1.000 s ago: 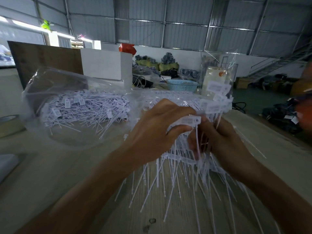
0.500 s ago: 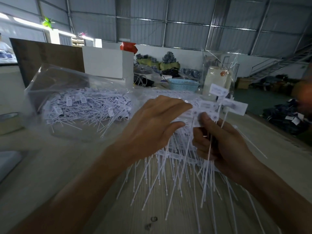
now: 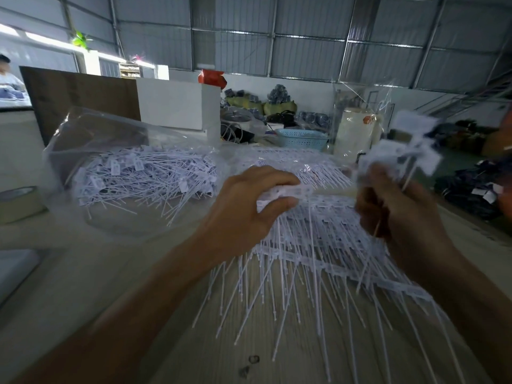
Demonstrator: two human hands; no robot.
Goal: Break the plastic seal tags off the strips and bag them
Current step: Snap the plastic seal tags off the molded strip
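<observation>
The left hand (image 3: 243, 214) pinches the top strip (image 3: 288, 193) of a big pile of white seal strips (image 3: 318, 245) on the worktop (image 3: 83, 273). The right hand (image 3: 399, 214) grips a bunch of loose seal tags (image 3: 399, 151), lifted up and blurry. On the far left lies a clear bag (image 3: 110, 151) full of loose tags.
</observation>
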